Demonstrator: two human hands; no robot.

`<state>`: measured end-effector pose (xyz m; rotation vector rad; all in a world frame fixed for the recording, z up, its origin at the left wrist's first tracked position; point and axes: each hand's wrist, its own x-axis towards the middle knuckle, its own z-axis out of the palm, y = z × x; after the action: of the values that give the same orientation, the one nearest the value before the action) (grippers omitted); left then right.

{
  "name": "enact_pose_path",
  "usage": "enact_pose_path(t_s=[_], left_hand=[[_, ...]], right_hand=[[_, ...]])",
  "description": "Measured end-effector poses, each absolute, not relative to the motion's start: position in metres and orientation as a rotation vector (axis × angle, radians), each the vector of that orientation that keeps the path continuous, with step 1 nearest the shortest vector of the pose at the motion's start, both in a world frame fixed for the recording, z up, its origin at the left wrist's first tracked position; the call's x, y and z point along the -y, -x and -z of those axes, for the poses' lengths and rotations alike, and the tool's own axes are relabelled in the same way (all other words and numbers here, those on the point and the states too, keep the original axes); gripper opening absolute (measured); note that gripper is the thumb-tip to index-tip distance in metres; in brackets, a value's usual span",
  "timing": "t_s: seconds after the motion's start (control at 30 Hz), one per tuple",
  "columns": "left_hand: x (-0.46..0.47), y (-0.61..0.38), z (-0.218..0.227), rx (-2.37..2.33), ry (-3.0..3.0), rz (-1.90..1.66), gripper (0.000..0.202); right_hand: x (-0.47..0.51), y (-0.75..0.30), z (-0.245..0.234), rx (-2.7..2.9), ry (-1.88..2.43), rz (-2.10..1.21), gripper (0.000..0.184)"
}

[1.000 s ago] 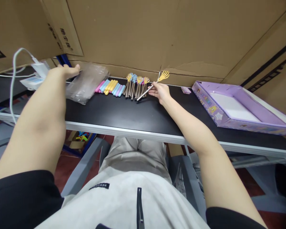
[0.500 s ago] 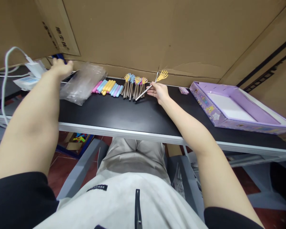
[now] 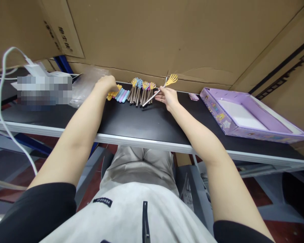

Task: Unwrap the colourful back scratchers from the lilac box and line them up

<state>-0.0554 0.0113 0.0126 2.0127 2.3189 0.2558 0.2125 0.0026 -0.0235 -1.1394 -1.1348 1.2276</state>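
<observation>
My right hand (image 3: 168, 96) pinches a thin metal stick with a yellow hand-shaped head (image 3: 171, 79), held tilted above the black table (image 3: 147, 121). A row of similar metal sticks with yellow and blue heads (image 3: 141, 91) lies just left of it. My left hand (image 3: 106, 83) rests curled on the left end of a row of pastel tubes (image 3: 119, 93) in yellow, blue and pink; its fingers are closed over them and what they grip is hidden.
A clear plastic bag (image 3: 84, 86) lies left of the tubes. A purple cardboard tray (image 3: 245, 116) sits at the right, with a small pink piece (image 3: 194, 96) near it. Cardboard boxes (image 3: 167, 37) wall the back. A white charger with cable (image 3: 31, 67) is far left.
My left hand has swung from the far left, beyond the plastic bag, rightward onto the pastel tubes. My right hand keeps holding the yellow-headed stick in about the same place.
</observation>
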Motion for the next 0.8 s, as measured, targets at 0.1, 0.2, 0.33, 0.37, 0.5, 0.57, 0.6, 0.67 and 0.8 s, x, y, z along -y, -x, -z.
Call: enact_pose_path(t_s=[0.1, 0.2, 0.33, 0.37, 0.5, 0.57, 0.6, 0.67, 0.8], left_hand=[[-0.015, 0.048, 0.000, -2.444, -1.943, -0.173, 0.051], [-0.021, 0.045, 0.011, -2.451, -1.968, -0.264, 0.056], [-0.025, 0.042, 0.022, -2.416, -2.008, -0.335, 0.059], [-0.025, 0.041, 0.025, -2.408, -2.008, -0.360, 0.058], [-0.028, 0.036, 0.032, -2.380, -2.056, -0.594, 0.044], [-0.032, 0.033, 0.035, -2.263, -2.129, -0.750, 0.035], [-0.033, 0.032, 0.035, -2.168, -2.163, -0.822, 0.030], [-0.035, 0.027, 0.036, -1.928, -2.213, -0.945, 0.024], [-0.031, 0.018, 0.035, -1.514, -2.223, -1.036, 0.020]], right_hand=[[-0.002, -0.212, 0.023, 1.139, 1.136, -1.229, 0.024], [-0.002, -0.212, 0.023, 1.139, 1.126, -1.230, 0.024], [-0.002, -0.212, 0.024, 1.132, 1.124, -1.238, 0.024], [-0.003, -0.212, 0.024, 1.131, 1.124, -1.237, 0.023], [-0.006, -0.214, 0.025, 1.139, 1.109, -1.223, 0.022], [-0.011, -0.217, 0.025, 1.135, 1.094, -1.209, 0.024], [-0.014, -0.219, 0.025, 1.128, 1.083, -1.198, 0.025], [-0.021, -0.225, 0.025, 1.095, 1.056, -1.166, 0.027], [-0.035, -0.240, 0.025, 0.975, 1.020, -1.069, 0.030]])
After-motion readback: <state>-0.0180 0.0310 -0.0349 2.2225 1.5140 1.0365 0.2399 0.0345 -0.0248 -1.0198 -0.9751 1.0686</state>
